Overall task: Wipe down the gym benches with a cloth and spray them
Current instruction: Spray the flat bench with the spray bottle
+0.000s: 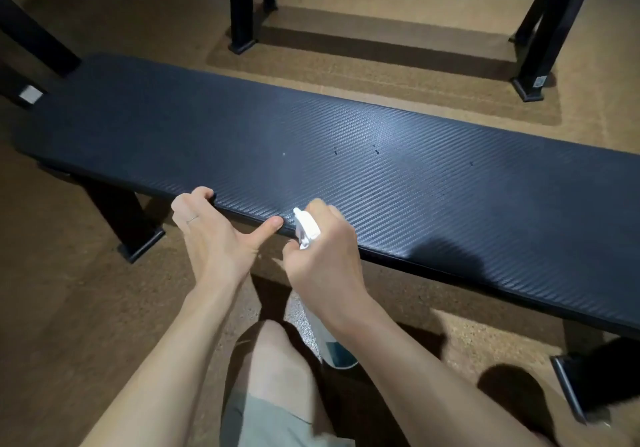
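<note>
Two hands: both at the near edge of the bench, about 6 o'clock in view.
Bench [346,155]: long flat pad, black ribbed vinyl, running from 9 o'clock to 4 o'clock across the frame; black steel legs on a brown floor [69,308].
Second bench: only legs [242,6] and frame show, at 12 o'clock, well apart.
Left hand [214,235]: empty; fingers curled over the pad's near edge, thumb laid along the edge and pointing towards 3 o'clock.
Right hand [325,259]: closed round the neck of the bottle, just to the right of the left thumb.
Bottle [306,228]: white trigger head aimed over the pad towards 12 o'clock; clear body hangs below the wrist, with a teal band near its base.
Cloth: none in view.
Mist: faint pale haze over the pad beyond the nozzle; too faint to call spray with certainty.
Handling, bottle: judged light and rigid plastic; hold at the neck with a finger on the trigger, as now; likely slick if wet.
Handling, pad: judged firm, slightly cushioned and fixed; textured skin should take a wipe along its ribs; steady it by the edge.
Stage: spraying judged under way; wiping not yet done.
</note>
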The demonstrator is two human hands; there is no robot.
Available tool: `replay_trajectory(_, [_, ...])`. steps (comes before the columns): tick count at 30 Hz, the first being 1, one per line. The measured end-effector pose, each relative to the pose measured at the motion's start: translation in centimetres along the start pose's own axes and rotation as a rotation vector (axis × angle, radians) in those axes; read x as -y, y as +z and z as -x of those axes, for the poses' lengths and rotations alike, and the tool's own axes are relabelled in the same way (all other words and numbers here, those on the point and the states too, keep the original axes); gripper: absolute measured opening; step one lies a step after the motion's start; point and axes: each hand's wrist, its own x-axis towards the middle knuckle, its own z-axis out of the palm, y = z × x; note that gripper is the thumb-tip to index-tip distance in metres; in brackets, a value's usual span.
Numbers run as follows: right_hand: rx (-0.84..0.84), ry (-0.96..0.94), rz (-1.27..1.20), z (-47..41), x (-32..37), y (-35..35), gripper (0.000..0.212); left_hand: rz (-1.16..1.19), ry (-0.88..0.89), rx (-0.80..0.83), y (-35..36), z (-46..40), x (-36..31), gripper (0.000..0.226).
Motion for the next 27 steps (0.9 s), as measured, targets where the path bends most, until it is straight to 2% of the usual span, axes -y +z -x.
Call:
replay_trajectory(2, [-0.027,-0.020,-0.049,-0.4,1.1,1.0,0.031,0.024,-0.016,0.006,-0.1,0.0,0.1,0.100])
replay_trajectory(7, [0.139,-0.040,-0.055,-2.0,3.1,0.5,0.030,0.114,0.033,-0.009,-1.8,-0.1,0.9,0.088])
replay_trajectory(10, [0.195,-0.094,-0.045,-2.8,3.9,0.1,0.028,0.089,-0.026,0.028,-3.5,-1.6,2.3,0.087])
replay_trajectory(14, [0.269,-0.131,-0.015,-4.2,5.0,0.5,0.027,0.118,-0.214,0.110,-5.1,-3.6,3.0,0.105])
replay_trajectory(20, [0.370,-0.072,-0.024,-6.3,6.4,2.2,0.026,0.324,-0.488,0.163,-8.0,-6.9,4.0,0.080])
replay_trajectory(24, [0.436,-0.109,-0.037,-8.0,7.9,4.4,0.025,0.420,-0.683,0.215,-9.6,-11.3,7.1,0.104])
replay_trajectory(27, [0.434,-0.104,-0.003,-9.5,8.6,7.3,0.032,0.483,-0.736,0.246,-9.5,-13.0,8.9,0.093])
